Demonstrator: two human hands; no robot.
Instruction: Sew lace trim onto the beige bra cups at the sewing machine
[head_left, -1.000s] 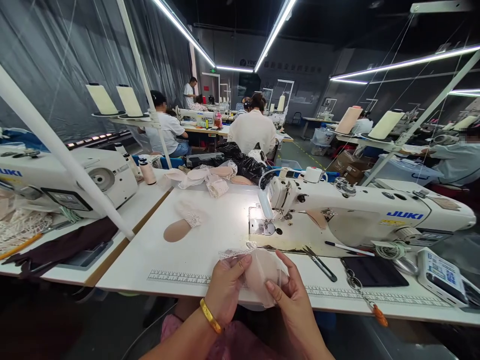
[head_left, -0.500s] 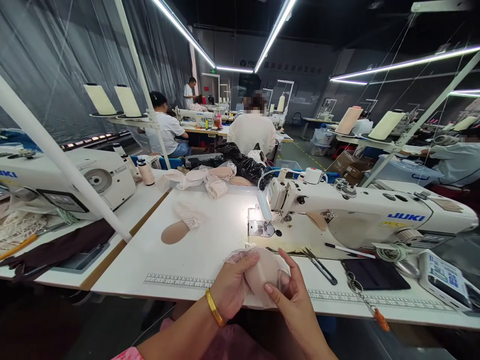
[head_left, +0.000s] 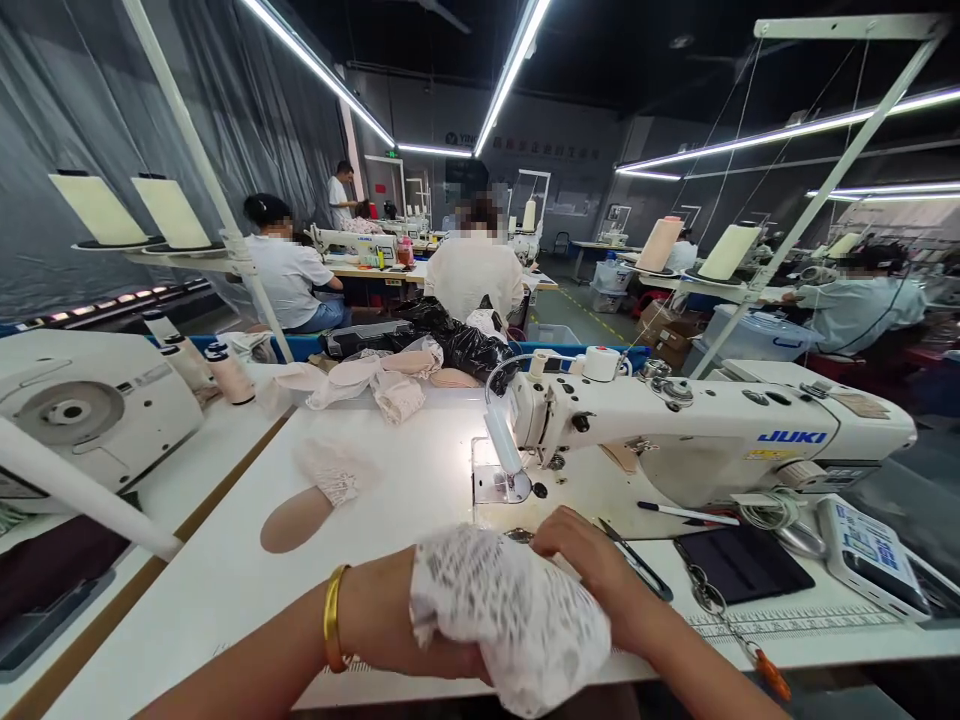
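In the head view, a white lace piece (head_left: pixel 510 620) is lying low in the centre of the frame, draped over the left hand (head_left: pixel 420 630), which is wearing a gold bangle (head_left: pixel 334 620) at the wrist. The lace is hiding that hand's fingers, so whether they are curling or gripping cannot be told. The right hand (head_left: pixel 592 570) is resting just right of centre, its fingers bending down onto the upper edge of the lace and pinching it against the white table (head_left: pixel 225 590). Just behind the hands, a white JUKI sewing machine (head_left: pixel 697 440) is standing at centre right, with black snips (head_left: pixel 637 560) lying beside the right hand. A beige pad (head_left: pixel 296 520) with lace trim is lying at centre left.
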